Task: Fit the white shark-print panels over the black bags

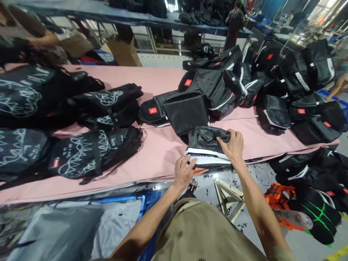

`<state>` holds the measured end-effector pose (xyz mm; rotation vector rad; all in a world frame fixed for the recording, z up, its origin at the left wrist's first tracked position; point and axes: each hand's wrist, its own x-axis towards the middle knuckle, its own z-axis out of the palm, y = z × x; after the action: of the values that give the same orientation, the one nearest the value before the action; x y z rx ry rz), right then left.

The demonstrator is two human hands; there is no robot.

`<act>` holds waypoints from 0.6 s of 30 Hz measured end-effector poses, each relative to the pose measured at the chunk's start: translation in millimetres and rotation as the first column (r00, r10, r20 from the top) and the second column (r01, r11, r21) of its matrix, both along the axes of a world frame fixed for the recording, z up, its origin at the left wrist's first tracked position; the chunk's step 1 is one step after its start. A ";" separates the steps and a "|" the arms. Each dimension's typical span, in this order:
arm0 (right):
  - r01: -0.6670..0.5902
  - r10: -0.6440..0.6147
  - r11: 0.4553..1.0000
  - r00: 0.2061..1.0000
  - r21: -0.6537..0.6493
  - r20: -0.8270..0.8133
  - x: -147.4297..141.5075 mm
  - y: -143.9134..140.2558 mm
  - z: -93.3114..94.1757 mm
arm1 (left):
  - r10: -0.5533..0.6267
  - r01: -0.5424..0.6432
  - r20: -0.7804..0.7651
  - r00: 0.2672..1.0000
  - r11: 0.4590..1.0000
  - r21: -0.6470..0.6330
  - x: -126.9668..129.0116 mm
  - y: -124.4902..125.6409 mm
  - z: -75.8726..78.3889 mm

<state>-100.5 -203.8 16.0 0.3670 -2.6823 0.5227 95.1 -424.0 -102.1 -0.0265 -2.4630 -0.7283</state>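
two bare arms are stretched forward from the lower edge of the view, over a tan garment (201,232), toward the near edge of a pink table (160,152). the left hand (183,173) is held low at the table's edge, its wrist bent a little, with the fingers (190,164) curled against the near left corner of a black bag (207,145); the white stripe along the bag's lower rim is pinched there. the right hand (232,145) is laid on top of the bag's right side, knuckles up, the fingers closed into a grip on a fold of the shiny black cloth. the right forearm is run back steeply toward the lower right, the left forearm toward the lower left, so that a narrow v is formed by the two.

the bag is set at the very front edge of the table, partly overhanging it, just before a boxy black bag (186,112) standing open. behind that one, a heap of black bags with red labels (244,83) is piled toward the right. on the left, printed bags (81,156) with white line drawings are laid flat. below the table's edge, a wooden stool (227,195) and an orange object (280,197) are seen on the floor. another person's arm (40,40) is seen at the far left, and a figure (233,25) stands at the back.
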 end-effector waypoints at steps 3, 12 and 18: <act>0.013 -0.014 0.999 1.000 0.041 0.026 -17.9 1.9 2.8 | -0.273 0.292 0.131 0.953 0.944 -0.155 26.0 -0.5 -25.3; -0.028 0.030 0.997 0.999 0.075 -0.037 -37.6 -15.0 -5.8 | -0.338 0.487 0.718 0.609 0.873 -0.002 1.3 -4.9 -52.3; -0.113 0.118 0.993 0.981 0.040 -0.155 22.3 -17.1 -0.4 | -0.488 0.577 0.608 0.626 0.815 0.060 -38.1 15.3 -16.4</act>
<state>-78.2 -220.9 15.6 0.5528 -2.5299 0.4651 56.9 -408.8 -118.5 -0.7330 -3.1684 -0.9061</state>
